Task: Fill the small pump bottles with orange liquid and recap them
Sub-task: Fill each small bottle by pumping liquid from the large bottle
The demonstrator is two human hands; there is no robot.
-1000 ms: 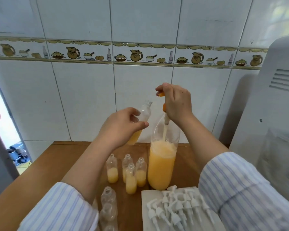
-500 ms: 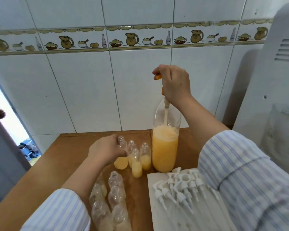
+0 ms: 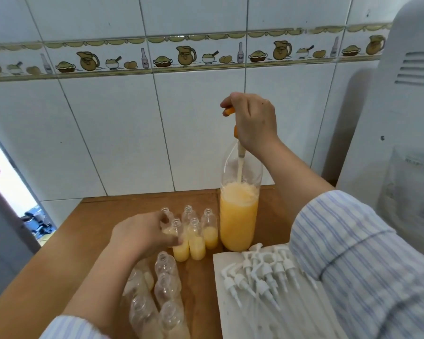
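Filled small bottles stood clustered mid-tabletop, touching the large bottle; left hand gripped one, right hand clutched the orange-handled pump above it. Empty bottles lay nearer; pump caps crowded the right

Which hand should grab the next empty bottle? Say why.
Left. The left hand is low by the filled bottles, just behind the empty bottles. The right hand grips the pump in the big bottle.
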